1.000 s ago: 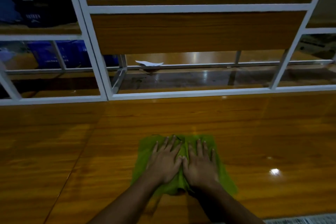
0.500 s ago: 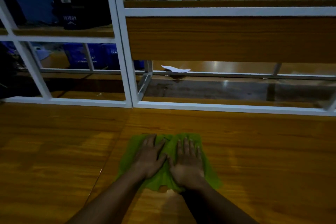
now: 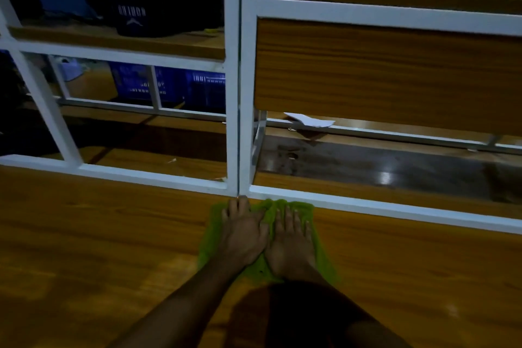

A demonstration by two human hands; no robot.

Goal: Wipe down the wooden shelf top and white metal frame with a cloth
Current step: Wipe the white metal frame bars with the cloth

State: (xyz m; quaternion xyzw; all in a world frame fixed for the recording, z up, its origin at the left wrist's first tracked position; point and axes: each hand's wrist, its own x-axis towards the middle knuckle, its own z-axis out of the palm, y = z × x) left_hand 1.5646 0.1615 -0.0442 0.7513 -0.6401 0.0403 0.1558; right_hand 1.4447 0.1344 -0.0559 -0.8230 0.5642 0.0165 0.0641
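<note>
- Green cloth (image 3: 269,210) lies flat on the wooden shelf top (image 3: 99,248), its far edge against the bottom rail of the white metal frame (image 3: 234,93), at the foot of the upright post.
- Compared with half a second earlier, cloth and hands have moved from mid-surface, apart from the rail, to the far edge of the shelf top.
- Blue crate (image 3: 175,87) stands on a lower board behind the frame; a dark container (image 3: 147,3) stands on the upper left board. Contents of both cannot be told.
- Left hand (image 3: 244,234) presses palm-down on the cloth, fingers straight and slightly apart, fingertips reaching the base of the post.
- Right hand (image 3: 291,246) presses flat just beside it, fingers straight and nearly together, tips short of the rail; the thumbs touch.
- White paper (image 3: 309,120) lies on a rear rail behind the post.
</note>
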